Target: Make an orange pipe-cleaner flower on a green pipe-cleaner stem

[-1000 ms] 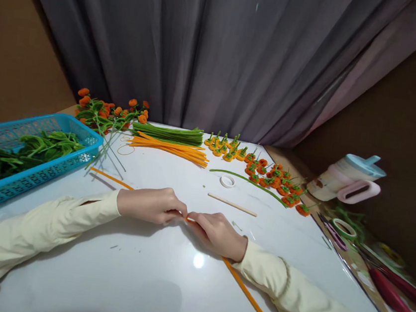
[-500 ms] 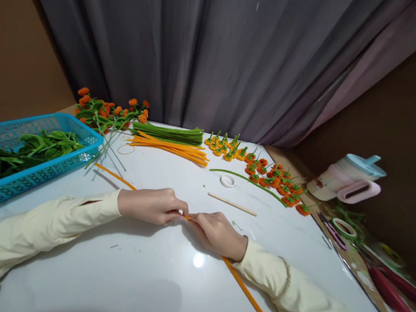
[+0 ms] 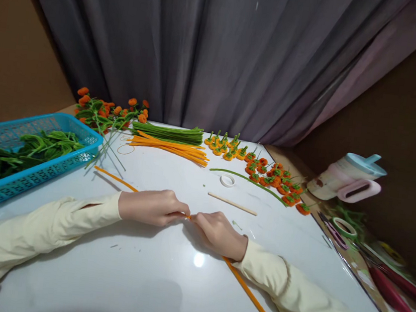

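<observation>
Orange pipe cleaners (image 3: 252,297) run beneath both of my hands, one end sticking out at the upper left and the other reaching past the table's front edge at the lower right. My left hand (image 3: 157,207) pinches them near the middle with thumb and forefinger. Right beside it, my right hand (image 3: 217,232) pinches the same spot, the fingertips almost touching. A small orange bit shows between the fingertips; its exact shape is too small to make out. Beyond my hands lie a wooden stick (image 3: 232,203), a white ring (image 3: 227,180) and a single green pipe cleaner (image 3: 253,183).
Green pipe cleaners (image 3: 169,133) and loose orange pipe cleaners (image 3: 171,149) lie at the back. Yellow pieces (image 3: 227,147) and orange flower heads (image 3: 275,176) stand rightward. A blue basket (image 3: 92,149) holds leaves at left. A tumbler (image 3: 344,179) and red-handled pliers (image 3: 390,289) sit right.
My left fingers have closed tighter and shifted slightly right at the pinch point. The orange strand's lower end has moved a little to the right. Everything else stays put.
</observation>
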Demonstrator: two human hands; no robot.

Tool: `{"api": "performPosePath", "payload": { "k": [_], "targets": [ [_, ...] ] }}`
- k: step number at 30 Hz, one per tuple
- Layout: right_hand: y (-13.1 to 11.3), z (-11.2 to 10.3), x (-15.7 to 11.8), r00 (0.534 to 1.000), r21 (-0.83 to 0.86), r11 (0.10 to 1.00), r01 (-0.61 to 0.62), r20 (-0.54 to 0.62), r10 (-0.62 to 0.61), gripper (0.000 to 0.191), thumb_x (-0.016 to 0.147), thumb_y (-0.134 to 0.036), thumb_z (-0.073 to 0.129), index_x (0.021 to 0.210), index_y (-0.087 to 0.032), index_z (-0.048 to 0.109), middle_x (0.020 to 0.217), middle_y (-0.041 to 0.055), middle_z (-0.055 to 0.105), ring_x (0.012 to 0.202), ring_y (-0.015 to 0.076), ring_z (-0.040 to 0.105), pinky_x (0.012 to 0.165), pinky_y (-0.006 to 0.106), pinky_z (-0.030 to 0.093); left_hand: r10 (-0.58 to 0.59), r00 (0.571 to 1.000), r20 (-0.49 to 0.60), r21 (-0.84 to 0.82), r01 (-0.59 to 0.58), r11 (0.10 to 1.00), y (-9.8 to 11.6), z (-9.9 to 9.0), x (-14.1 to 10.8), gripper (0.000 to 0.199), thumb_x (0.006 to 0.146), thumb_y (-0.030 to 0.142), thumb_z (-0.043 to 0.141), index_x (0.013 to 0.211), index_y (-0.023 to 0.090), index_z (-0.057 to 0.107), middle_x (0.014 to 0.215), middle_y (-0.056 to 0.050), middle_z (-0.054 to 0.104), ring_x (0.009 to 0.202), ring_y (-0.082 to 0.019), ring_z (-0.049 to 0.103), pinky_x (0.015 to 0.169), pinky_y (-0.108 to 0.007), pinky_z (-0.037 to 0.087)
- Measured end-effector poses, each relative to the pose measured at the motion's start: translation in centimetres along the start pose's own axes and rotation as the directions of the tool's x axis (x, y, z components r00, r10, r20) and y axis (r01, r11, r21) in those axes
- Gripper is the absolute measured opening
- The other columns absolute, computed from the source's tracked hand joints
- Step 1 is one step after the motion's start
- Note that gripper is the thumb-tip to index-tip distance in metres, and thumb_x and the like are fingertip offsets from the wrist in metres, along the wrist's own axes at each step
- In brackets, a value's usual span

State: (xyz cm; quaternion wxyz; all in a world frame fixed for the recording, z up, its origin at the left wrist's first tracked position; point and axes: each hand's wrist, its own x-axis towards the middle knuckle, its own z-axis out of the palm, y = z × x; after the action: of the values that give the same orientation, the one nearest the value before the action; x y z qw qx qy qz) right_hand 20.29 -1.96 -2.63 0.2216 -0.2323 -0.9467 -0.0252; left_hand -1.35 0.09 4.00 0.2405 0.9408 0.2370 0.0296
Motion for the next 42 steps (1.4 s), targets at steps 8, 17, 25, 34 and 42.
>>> {"api": "performPosePath", "payload": {
  "k": [8,17,25,34,42],
  "targets": [
    [-0.32,-0.30,0.11,1.000,0.003,1.000,0.015,0.017,-0.015,0.019,0.093,-0.014,0.027,0.083,-0.017,0.043,0.060,-0.0003,0.055,0.046,0.0105,0.043,0.046,0.024,0.025,0.039,0.999,-0.023,0.004,-0.039,0.999,-0.03,0.28,-0.03,0.020,0.089,0.015,0.041,0.093,0.016,0.060,0.074,-0.005,0.066,0.062,-0.014,0.059,0.055,-0.021,0.034],
    [-0.36,-0.77,0.58,0.997,0.124,0.989,-0.076,-0.009,0.078,0.017,0.095,-0.025,0.035,0.087,-0.018,0.048,0.064,-0.0001,0.059,0.052,0.0105,0.050,0.049,0.023,0.031,-0.020,1.000,0.003,0.055,0.020,0.998,0.08,0.12,-0.02,0.014,0.088,0.017,0.039,0.080,0.017,0.051,0.064,-0.002,0.057,0.055,-0.013,0.051,0.050,-0.022,0.030],
    [-0.49,-0.87,0.58,0.998,0.120,0.991,-0.059,0.028,0.056,0.019,0.096,-0.022,0.031,0.088,-0.017,0.048,0.065,0.0002,0.058,0.051,0.0104,0.047,0.049,0.023,0.030,-0.014,1.000,-0.009,0.039,0.014,0.999,-0.08,0.36,-0.11,0.015,0.090,0.020,0.037,0.083,0.018,0.049,0.065,-0.001,0.056,0.055,-0.013,0.049,0.050,-0.022,0.030],
    [-0.55,-0.60,0.24,0.997,0.087,0.996,-0.023,0.071,0.017,0.016,0.096,-0.018,0.029,0.086,-0.018,0.042,0.066,0.0005,0.055,0.050,0.0108,0.044,0.048,0.024,0.027,0.024,1.000,-0.015,0.089,-0.022,0.996,-0.09,0.32,-0.12,0.016,0.091,0.021,0.037,0.086,0.018,0.051,0.068,-0.002,0.059,0.058,-0.014,0.052,0.052,-0.023,0.031],
    [-0.61,-0.72,0.56,0.994,0.257,0.960,-0.109,0.033,0.104,0.016,0.093,-0.022,0.037,0.084,-0.017,0.048,0.063,0.0002,0.056,0.051,0.0102,0.047,0.050,0.021,0.035,-0.002,1.000,0.003,0.102,0.002,0.995,0.39,0.14,-0.21,0.016,0.092,0.021,0.036,0.086,0.018,0.051,0.070,-0.001,0.059,0.058,-0.014,0.052,0.052,-0.024,0.030]
  ]
}}
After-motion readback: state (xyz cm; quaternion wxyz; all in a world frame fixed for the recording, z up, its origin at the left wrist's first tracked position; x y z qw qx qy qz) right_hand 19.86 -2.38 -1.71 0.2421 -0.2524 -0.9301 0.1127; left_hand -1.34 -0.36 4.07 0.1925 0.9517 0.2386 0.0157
